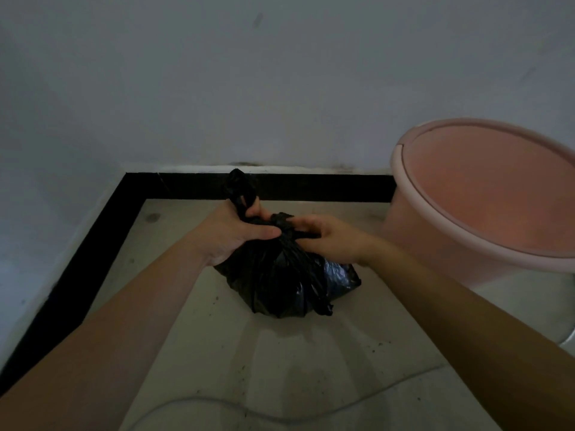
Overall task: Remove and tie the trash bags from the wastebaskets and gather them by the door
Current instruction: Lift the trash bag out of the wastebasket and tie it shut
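Knot being tightened on black trash bag (pixel 280 275), bag resting on floor (pixel 311 353) in wall corner.
Left hand (pixel 236 234) grips one twisted tail of the bag, fingers curled round it, tail end sticking up toward the black skirting (pixel 311 186). Right hand (pixel 329 237) pinches the other tail just beside the knot (pixel 284 227). Judgement: pull both tails straight apart, level, with the bag body weighted on the floor so the knot seats low and the thin film does not tear. Pink wastebasket (pixel 485 206) stands just right of the bag, near the right forearm; wall (pixel 280 88) close behind, second wall at left. Open floor lies toward the person, so lift the bag back and up, clear of the basket rim.
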Tool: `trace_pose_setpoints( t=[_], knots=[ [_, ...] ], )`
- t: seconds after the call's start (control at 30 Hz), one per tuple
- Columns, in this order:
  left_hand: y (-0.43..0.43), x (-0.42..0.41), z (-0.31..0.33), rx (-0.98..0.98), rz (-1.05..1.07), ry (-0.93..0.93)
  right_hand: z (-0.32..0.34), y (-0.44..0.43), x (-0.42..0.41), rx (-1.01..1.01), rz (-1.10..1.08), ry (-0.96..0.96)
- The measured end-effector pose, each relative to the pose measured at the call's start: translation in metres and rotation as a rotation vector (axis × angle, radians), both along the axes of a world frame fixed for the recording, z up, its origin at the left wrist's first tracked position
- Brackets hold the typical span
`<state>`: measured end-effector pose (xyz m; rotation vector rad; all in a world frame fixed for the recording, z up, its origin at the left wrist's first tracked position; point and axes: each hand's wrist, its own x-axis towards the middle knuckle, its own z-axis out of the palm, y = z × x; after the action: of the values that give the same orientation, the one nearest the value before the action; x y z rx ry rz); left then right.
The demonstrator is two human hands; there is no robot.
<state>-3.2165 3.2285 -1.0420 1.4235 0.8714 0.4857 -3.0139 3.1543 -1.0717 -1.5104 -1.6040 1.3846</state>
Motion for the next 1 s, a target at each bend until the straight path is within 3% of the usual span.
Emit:
trace_pose_setpoints(
  t=[0.1, 0.33, 0.4, 0.53, 0.6, 0.8, 1.0],
  knots=[
    [-0.002, -0.005, -0.007, 0.16, 0.104, 0.159, -0.008, -0.004, -0.005, 0.051, -0.037, -0.203],
    [-0.005, 0.004, -0.033, 0.531, 0.451, 0.443, -0.022, -0.007, -0.016, 0.127, -0.08, -0.133],
    [-0.009, 0.007, -0.034, 0.432, 0.488, 0.418, -0.026, -0.007, -0.014, 0.126, -0.111, -0.094],
    [-0.013, 0.01, -0.019, -0.25, 0.511, 0.07, -0.031, -0.009, -0.009, 0.111, -0.192, -0.031],
    [-0.009, 0.007, -0.017, -0.411, 0.451, -0.016, -0.031, -0.009, -0.009, 0.116, -0.22, -0.022],
    [-0.006, 0.01, -0.014, -0.566, 0.432, -0.016, -0.027, -0.013, -0.01, 0.092, -0.26, 0.021],
    [-0.009, 0.018, -0.024, -0.347, 0.601, -0.034, -0.027, -0.016, -0.01, 0.092, -0.249, 0.056]
  ],
)
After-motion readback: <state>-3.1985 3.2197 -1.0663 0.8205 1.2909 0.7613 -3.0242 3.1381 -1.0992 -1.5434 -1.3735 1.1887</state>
